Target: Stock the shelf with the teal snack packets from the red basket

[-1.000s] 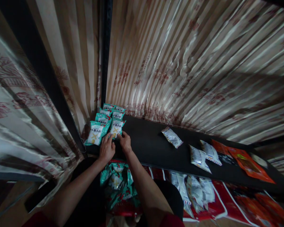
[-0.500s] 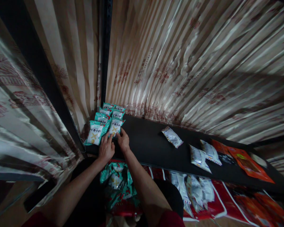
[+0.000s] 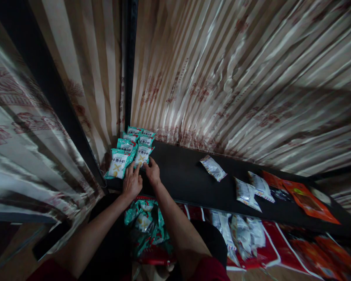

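Several teal-and-white snack bags stand leaning in two rows at the left end of a black shelf (image 3: 178,171). My left hand (image 3: 132,182) is at the lower left edge of the front right snack bag (image 3: 141,155), with its fingers against it. On the same bag's lower right edge, my right hand (image 3: 152,171) has its thumb and fingers closed. The bag tilts back toward the ones behind it. Just left of my left hand is the front left snack bag (image 3: 117,166).
Silver-white packets (image 3: 213,168) lie along the shelf, with orange packets (image 3: 308,199) toward its right end. Below are a red container (image 3: 155,260) of teal bags and red packaging (image 3: 270,242) with more packets. A striped curtain (image 3: 193,78) hangs behind; a dark post (image 3: 131,62) stands at the corner.
The front right snack bag has shifted very slightly up and back between my hands. Both hands stay at its lower edges, and the other bags look unmoved.
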A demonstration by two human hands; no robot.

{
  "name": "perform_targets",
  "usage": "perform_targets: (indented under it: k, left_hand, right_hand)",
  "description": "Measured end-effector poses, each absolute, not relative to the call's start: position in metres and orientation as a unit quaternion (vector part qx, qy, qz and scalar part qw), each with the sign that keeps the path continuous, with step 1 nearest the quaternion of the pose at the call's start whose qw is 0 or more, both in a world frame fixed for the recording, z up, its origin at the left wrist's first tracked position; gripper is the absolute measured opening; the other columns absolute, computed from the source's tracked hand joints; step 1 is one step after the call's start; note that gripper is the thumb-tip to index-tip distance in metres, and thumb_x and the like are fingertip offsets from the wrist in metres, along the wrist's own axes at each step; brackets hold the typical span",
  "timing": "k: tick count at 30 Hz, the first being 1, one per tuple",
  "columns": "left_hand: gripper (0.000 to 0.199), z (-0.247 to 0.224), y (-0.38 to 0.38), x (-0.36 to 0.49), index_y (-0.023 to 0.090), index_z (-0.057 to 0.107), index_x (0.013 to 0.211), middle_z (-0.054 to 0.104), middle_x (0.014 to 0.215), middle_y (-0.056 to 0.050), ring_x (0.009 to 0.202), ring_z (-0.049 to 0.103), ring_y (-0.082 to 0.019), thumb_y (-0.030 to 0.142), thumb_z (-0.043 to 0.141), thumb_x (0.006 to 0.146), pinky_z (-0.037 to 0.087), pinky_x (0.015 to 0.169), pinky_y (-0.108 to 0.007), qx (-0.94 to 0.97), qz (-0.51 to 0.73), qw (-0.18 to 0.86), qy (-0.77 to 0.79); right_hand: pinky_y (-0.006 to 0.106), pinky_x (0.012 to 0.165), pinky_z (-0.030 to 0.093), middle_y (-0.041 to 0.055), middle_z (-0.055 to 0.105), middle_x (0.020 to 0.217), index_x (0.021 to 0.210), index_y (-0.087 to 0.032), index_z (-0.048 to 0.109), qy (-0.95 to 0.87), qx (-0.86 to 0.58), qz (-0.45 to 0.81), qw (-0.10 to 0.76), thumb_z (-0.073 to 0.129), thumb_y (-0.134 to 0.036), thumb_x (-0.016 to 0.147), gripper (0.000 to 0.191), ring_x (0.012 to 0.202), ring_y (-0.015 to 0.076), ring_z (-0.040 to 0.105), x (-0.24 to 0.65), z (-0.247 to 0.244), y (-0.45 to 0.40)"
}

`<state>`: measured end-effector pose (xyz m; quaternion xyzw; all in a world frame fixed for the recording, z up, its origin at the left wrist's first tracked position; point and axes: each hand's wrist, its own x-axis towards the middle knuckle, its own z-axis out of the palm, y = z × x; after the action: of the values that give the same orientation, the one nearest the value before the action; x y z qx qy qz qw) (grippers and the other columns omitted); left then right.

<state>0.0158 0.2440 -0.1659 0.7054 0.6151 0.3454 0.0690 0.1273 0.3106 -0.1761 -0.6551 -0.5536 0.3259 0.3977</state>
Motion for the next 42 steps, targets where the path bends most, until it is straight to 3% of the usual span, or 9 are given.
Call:
perform_targets:
  k: [14,25,32,37,42]
  left_hand:
    - [0.044,-0.164,0.224,0.027,0.014,0.051,0.123,0.045,0.135,-0.014,0.122,0.043,-0.028,0.012,0.045,0.079,0.041,0.101,-0.047,0.721,0.340,0.107,0.594]
    - [0.039,-0.169,0.181,0.047,0.013,0.058,0.107,0.060,0.111,-0.011,0.106,0.052,-0.022,0.003,0.039,0.075,0.044,0.099,-0.038,0.759,0.310,0.160,0.550]
    - [0.036,-0.186,0.145,0.053,0.016,0.059,0.103,0.061,0.103,-0.010,0.103,0.054,-0.022,0.005,0.040,0.074,0.046,0.095,-0.039,0.773,0.299,0.213,0.517]
    - [0.036,-0.196,0.119,0.052,0.013,0.057,0.110,0.061,0.107,-0.013,0.105,0.055,-0.024,0.012,0.045,0.077,0.045,0.094,-0.038,0.778,0.214,0.268,0.527]
    - [0.036,-0.207,0.099,0.046,0.009,0.056,0.113,0.056,0.121,-0.016,0.116,0.049,-0.023,0.013,0.038,0.082,0.038,0.101,-0.035,0.780,0.007,0.293,0.553]
  right_hand:
    - [0.029,0.094,0.044,0.0101,0.063,0.117,0.122,-0.015,0.055,-0.517,-0.697,0.277,0.412,0.055,-0.025,0.080,0.043,0.106,0.0186,0.059,0.128,-0.163,0.281]
    - [0.027,0.095,0.042,0.0084,0.064,0.111,0.112,-0.013,0.061,-0.524,-0.687,0.241,0.442,0.042,-0.019,0.085,0.033,0.103,0.0160,0.059,0.137,-0.160,0.220]
    - [0.026,0.085,0.047,0.0062,0.066,0.101,0.105,-0.016,0.062,-0.533,-0.658,0.249,0.470,0.037,-0.015,0.084,0.033,0.085,0.0130,0.063,0.142,-0.166,0.170]
    - [0.026,0.087,0.047,0.0056,0.066,0.099,0.103,-0.018,0.064,-0.577,-0.640,0.244,0.444,0.038,-0.012,0.082,0.034,0.092,0.0143,0.061,0.143,-0.181,0.133]
    - [0.027,0.087,0.046,0.0058,0.068,0.100,0.102,-0.018,0.066,-0.569,-0.698,0.268,0.340,0.039,-0.010,0.081,0.034,0.093,0.0155,0.062,0.149,-0.211,0.102]
